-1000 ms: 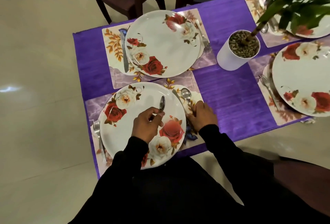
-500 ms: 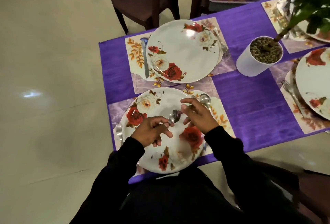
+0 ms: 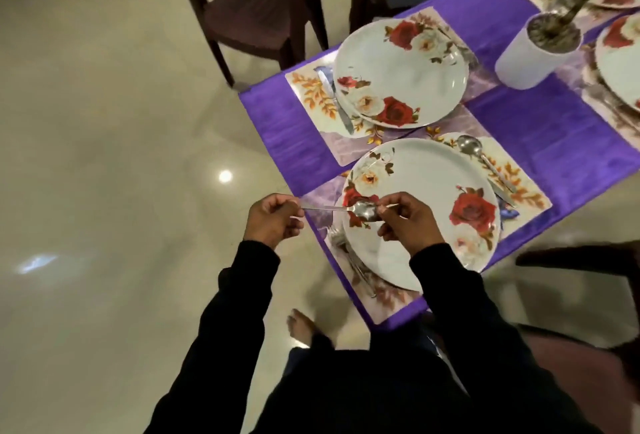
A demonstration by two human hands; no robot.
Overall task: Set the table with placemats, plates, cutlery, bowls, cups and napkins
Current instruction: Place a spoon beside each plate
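Spoon (image 3: 349, 208) spans both hands, long axis side to side. Left hand (image 3: 273, 222) pinches the handle end, out past the tabletop (image 3: 540, 128) edge; right hand (image 3: 408, 220) pinches beside the bowl, above the near plate (image 3: 426, 184). Right hand nearer the placemat (image 3: 519, 170), which lies farther right.

One camera only, worn on the head, looks steeply down and forward over the person's own arms. It sits close above the near left corner of the tabletop (image 3: 519, 142); the floor (image 3: 104, 156) fills the left half, and the far edge runs out of view.
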